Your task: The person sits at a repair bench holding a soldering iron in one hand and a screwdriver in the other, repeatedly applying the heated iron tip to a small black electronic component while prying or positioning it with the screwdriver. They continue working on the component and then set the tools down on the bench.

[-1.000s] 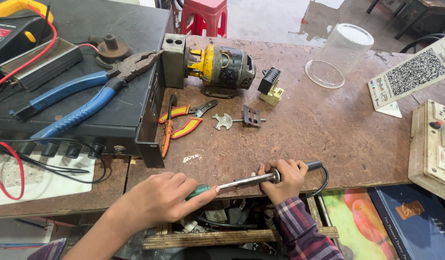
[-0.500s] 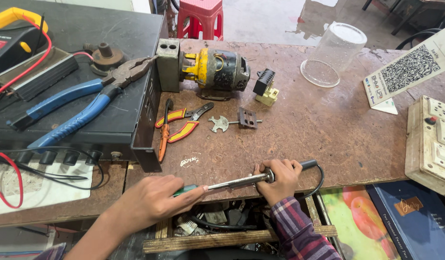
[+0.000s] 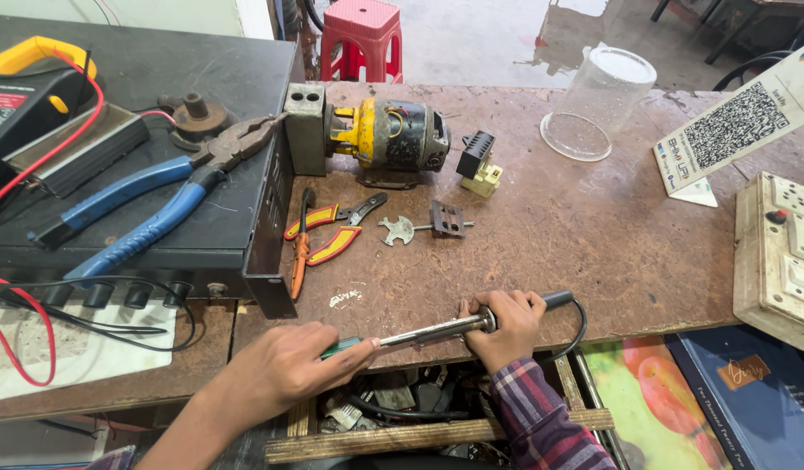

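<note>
My left hand (image 3: pixel 289 365) grips the green handle of a screwdriver (image 3: pixel 424 332) at the table's front edge. Its metal shaft points right, into the end of a soldering iron (image 3: pixel 554 300) with a black cable. My right hand (image 3: pixel 504 326) is closed around that iron's body, in a plaid sleeve. Both hands sit just above an open drawer (image 3: pixel 437 431) full of small parts.
Blue-handled pliers (image 3: pixel 150 209) lie on a black metal box (image 3: pixel 245 252) at the left. A yellow motor (image 3: pixel 389 135), small red-yellow cutters (image 3: pixel 332 235), a clear plastic jar (image 3: pixel 598 100) and a white switchboard (image 3: pixel 780 248) stand on the brown table (image 3: pixel 593 235).
The view has tilted slightly, so the hands sit a little lower in frame. The hands keep the same grip on the screwdriver and the iron.
</note>
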A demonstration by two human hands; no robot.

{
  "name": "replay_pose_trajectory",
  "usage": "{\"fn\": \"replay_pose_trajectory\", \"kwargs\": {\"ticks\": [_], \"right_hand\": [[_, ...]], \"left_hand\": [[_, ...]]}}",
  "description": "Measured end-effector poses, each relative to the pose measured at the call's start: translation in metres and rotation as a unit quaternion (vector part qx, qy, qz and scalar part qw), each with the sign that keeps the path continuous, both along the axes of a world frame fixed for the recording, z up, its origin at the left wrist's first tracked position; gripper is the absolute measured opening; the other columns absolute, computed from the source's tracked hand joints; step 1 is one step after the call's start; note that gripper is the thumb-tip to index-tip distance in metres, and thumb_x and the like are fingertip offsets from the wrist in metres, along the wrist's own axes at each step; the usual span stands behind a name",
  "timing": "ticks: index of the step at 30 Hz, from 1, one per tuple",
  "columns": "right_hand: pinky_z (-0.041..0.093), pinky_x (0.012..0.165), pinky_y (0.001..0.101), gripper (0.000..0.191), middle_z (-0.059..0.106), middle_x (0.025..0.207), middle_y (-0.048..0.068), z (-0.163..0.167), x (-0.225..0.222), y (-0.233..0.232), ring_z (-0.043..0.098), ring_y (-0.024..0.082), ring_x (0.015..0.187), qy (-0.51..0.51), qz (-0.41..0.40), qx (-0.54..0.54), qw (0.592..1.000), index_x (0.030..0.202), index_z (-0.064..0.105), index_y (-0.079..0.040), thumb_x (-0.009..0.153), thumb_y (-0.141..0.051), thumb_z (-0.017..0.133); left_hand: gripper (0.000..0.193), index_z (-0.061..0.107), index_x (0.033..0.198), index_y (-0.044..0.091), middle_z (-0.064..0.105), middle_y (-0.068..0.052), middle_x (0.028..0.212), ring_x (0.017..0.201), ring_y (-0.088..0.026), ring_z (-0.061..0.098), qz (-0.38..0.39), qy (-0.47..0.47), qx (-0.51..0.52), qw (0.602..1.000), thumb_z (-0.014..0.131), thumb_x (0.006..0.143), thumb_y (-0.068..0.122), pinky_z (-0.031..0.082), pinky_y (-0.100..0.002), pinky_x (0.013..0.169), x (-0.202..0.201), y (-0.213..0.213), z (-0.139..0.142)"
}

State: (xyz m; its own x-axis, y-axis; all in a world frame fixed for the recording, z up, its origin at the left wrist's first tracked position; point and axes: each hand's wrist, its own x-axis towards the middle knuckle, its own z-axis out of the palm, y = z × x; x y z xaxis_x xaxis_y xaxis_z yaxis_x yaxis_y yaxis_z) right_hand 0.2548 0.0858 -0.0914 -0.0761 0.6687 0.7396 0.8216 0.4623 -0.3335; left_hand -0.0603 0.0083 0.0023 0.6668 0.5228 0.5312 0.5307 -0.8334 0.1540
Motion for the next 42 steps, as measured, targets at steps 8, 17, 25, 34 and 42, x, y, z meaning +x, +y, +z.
{"fn": "replay_pose_trajectory", "kwargs": {"ticks": [8, 17, 25, 34, 42], "right_hand": [[0.038, 0.093, 0.0443, 0.022, 0.065, 0.066, -0.002, -0.005, 0.0, 0.004, 0.06, 0.02, 0.069, -0.008, -0.011, -0.014, 1.0, 0.073, 0.066, -0.013, 0.076, -0.025, 0.084], [0.038, 0.093, 0.0429, 0.02, 0.065, 0.067, -0.003, -0.006, 0.0, 0.006, 0.061, 0.02, 0.071, 0.002, -0.005, -0.009, 1.0, 0.074, 0.066, -0.013, 0.076, -0.023, 0.083], [0.038, 0.093, 0.0433, 0.021, 0.063, 0.065, -0.001, -0.008, 0.0, 0.01, 0.06, 0.022, 0.071, 0.004, -0.011, -0.012, 1.0, 0.075, 0.067, -0.012, 0.076, -0.025, 0.084], [0.037, 0.094, 0.0438, 0.019, 0.062, 0.066, 0.0, -0.011, 0.003, 0.011, 0.06, 0.022, 0.072, 0.001, -0.01, -0.02, 1.0, 0.076, 0.068, -0.011, 0.075, -0.023, 0.083], [0.037, 0.094, 0.0433, 0.018, 0.062, 0.066, -0.002, -0.011, 0.004, 0.011, 0.059, 0.021, 0.071, 0.0, -0.011, -0.016, 1.0, 0.078, 0.069, -0.012, 0.076, -0.023, 0.083]], "left_hand": [[0.048, 0.066, 0.133, 0.013, 0.05, -0.004, 0.071, 0.061, -0.02, 0.058, 0.01, 0.002, -0.012, 1.0, 0.076, 0.085, 0.019, 0.05, -0.038, 0.051, -0.001, 0.001, -0.003], [0.049, 0.065, 0.133, 0.012, 0.049, -0.005, 0.07, 0.06, -0.021, 0.058, 0.001, -0.003, -0.022, 1.0, 0.076, 0.085, 0.017, 0.049, -0.039, 0.05, 0.0, 0.003, -0.003], [0.05, 0.065, 0.133, 0.012, 0.051, -0.005, 0.072, 0.063, -0.022, 0.06, -0.002, 0.003, 0.002, 1.0, 0.077, 0.084, 0.016, 0.05, -0.038, 0.053, -0.001, 0.007, -0.006], [0.052, 0.063, 0.134, 0.011, 0.051, -0.005, 0.073, 0.064, -0.022, 0.06, 0.0, 0.01, 0.005, 1.0, 0.077, 0.084, 0.017, 0.051, -0.038, 0.053, 0.001, 0.006, -0.009], [0.052, 0.064, 0.134, 0.012, 0.051, -0.005, 0.072, 0.061, -0.021, 0.06, 0.002, 0.003, -0.012, 1.0, 0.078, 0.084, 0.016, 0.05, -0.038, 0.052, 0.001, 0.008, -0.009]]}}
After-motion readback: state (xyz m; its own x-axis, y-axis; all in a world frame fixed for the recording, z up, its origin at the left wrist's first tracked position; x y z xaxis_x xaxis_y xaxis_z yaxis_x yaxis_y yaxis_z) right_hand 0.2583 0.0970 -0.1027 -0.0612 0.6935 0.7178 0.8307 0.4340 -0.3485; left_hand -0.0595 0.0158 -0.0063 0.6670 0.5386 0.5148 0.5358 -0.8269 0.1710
